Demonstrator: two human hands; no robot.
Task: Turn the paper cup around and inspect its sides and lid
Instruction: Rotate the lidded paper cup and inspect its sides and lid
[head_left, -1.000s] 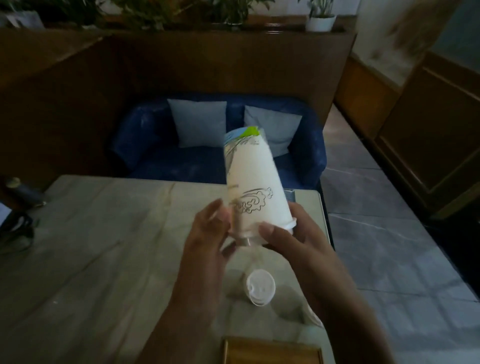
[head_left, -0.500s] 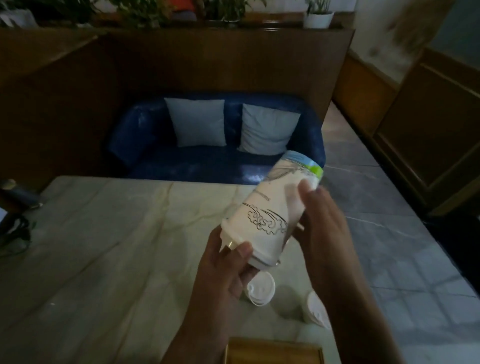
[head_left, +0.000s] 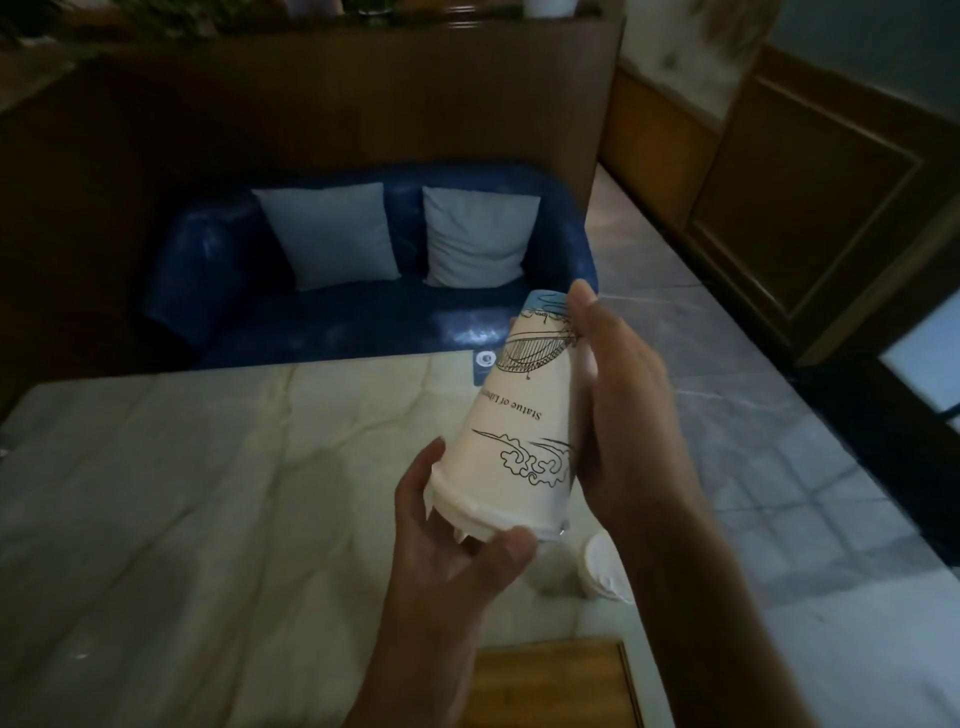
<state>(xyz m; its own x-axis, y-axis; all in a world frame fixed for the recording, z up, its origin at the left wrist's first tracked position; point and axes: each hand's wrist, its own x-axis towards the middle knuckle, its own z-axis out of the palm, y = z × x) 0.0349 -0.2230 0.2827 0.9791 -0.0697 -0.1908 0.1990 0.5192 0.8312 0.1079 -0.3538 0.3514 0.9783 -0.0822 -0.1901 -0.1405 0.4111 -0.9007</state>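
Tilting upside down at centre frame above the bench (head_left: 182, 493), the paper cup (head_left: 524, 415) has its lid (head_left: 483, 514) cradled by the left hand (head_left: 447, 545) with curled fingers, while the right hand (head_left: 628, 410) lies flat against its side.

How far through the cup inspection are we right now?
Partly done. The paper cup is off the table, upside down and tilted, lid end toward the camera, with the side printed "Statue of Liberty" facing up. The left hand cups the lid; the right hand lies along the side. Left: the hidden sides and the lid's face.
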